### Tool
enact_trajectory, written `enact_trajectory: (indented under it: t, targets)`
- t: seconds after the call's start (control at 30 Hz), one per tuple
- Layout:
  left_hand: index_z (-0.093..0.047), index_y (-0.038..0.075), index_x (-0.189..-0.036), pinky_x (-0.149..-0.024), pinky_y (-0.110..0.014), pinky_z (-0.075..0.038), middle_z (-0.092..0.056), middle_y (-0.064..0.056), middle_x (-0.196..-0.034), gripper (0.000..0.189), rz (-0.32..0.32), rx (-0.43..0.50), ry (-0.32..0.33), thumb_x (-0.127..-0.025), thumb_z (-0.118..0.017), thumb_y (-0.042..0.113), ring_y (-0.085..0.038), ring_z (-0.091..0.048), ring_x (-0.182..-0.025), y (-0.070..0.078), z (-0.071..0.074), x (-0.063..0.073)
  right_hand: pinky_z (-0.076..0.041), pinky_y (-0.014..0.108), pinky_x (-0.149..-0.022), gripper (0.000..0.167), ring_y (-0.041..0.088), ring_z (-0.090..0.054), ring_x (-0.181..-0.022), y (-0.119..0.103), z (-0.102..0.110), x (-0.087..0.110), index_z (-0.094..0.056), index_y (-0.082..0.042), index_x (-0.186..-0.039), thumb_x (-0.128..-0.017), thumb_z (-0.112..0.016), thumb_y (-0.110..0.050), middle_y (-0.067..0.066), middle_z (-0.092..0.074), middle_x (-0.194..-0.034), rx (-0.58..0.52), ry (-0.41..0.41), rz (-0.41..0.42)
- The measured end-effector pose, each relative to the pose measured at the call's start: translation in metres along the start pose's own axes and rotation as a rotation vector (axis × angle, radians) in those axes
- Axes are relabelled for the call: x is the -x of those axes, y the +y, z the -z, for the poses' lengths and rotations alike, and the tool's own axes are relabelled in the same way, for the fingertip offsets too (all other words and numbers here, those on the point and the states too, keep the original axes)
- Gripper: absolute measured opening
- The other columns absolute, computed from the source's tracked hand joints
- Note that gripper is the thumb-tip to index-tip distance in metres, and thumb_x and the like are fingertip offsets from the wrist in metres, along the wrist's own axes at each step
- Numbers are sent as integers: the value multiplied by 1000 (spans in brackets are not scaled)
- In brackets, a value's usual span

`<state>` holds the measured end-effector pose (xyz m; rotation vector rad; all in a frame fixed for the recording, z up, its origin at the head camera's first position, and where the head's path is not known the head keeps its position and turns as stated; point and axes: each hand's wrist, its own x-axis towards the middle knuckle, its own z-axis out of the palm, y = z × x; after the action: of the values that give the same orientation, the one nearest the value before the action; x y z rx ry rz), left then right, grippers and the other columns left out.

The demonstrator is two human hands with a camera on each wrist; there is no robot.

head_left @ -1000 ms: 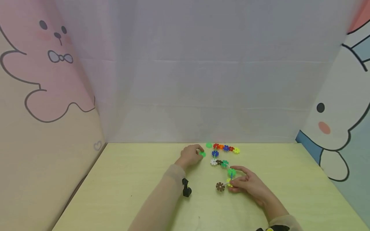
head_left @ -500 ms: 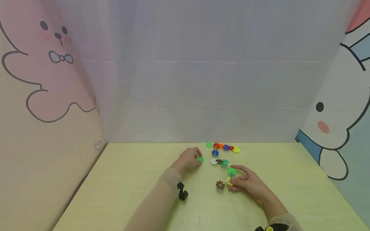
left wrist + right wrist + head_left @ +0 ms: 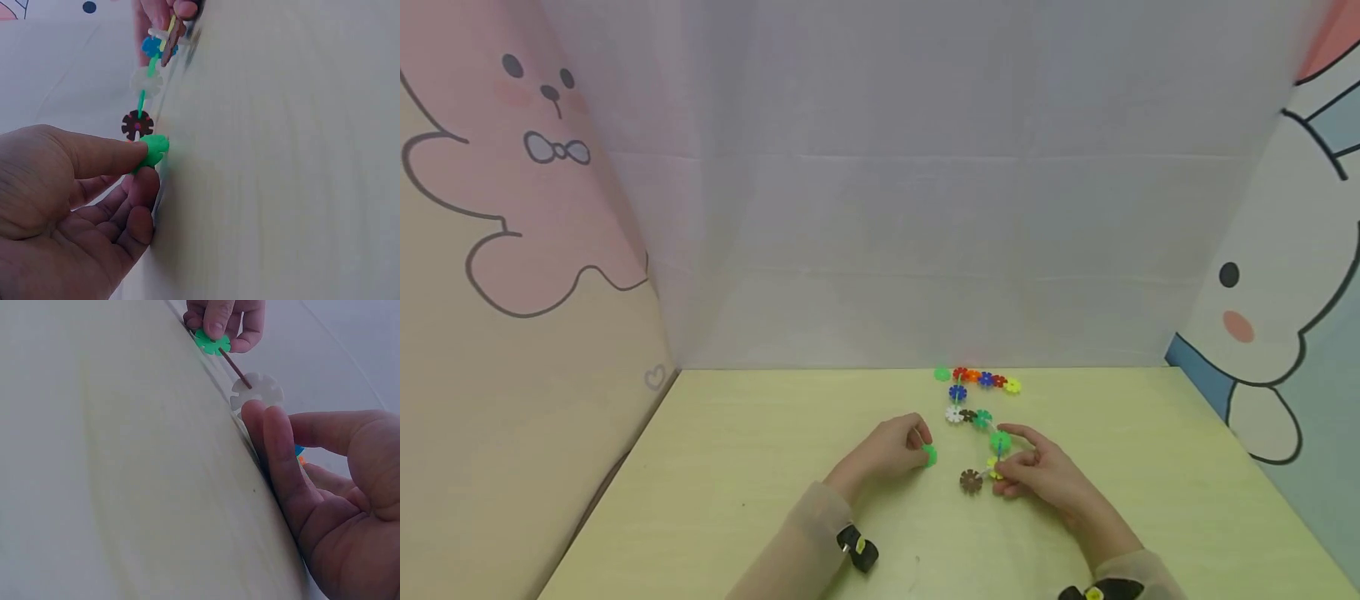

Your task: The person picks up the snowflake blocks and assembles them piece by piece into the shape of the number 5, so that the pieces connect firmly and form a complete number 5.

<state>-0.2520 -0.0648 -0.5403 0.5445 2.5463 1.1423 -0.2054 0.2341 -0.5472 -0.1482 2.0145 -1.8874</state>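
Note:
Between its thumb and fingers my left hand [image 3: 891,448] pinches a bright green notched snowflake disc [image 3: 156,147], held just left of a chain of joined discs. My right hand [image 3: 1051,475] grips the chain's near end at a yellow disc [image 3: 992,468]; its index finger reaches toward a green disc [image 3: 1000,442]. A brown disc [image 3: 971,481] ends the chain on the near side. From there the chain zigzags back through a white disc [image 3: 953,414] and a blue disc [image 3: 957,392] to a coloured row. In the right wrist view, fingers partly hide the chain.
A loose green disc [image 3: 942,375] lies at the table's back edge, left of the row's red disc [image 3: 960,374]. The pale wooden table [image 3: 737,467] meets a white cloth backdrop [image 3: 865,250]. Cartoon-printed panels stand on both sides.
My left hand has drawn back toward me with the green disc, from beside the chain's far part to near its close end. My right hand stays at the yellow disc.

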Motion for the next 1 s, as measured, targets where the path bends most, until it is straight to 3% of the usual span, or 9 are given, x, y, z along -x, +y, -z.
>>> enact_trajectory:
  t: [0.17,0.33,1.0]
  targets:
    - [-71,17,-102,-78,-30,-52,-67,6,-90,13,-23,57,-16,-96,-80,10,-11,-61,-83,8,-11,16,-66,35,-76,82,30,-81,-87,0,0,0,-23,-4,-170,-104,-72,-1,22,-77,-104,-4,-1,12]
    - [-74,14,-97,-75,-28,-53,-67,7,-85,8,-33,82,-3,-96,-82,10,-9,-61,-79,16,-16,24,-66,35,-77,78,29,-81,-86,-1,-2,0,-28,0,-168,-104,-71,1,21,-77,-103,-5,-2,27]
    - [-75,19,-92,-74,-26,-54,-68,11,-82,11,-78,99,78,-95,-82,10,-5,-62,-76,16,-30,20,-65,35,-85,72,28,-81,-88,-2,-7,0,-34,1,-166,-105,-71,-1,17,-78,-100,-3,42,-12]
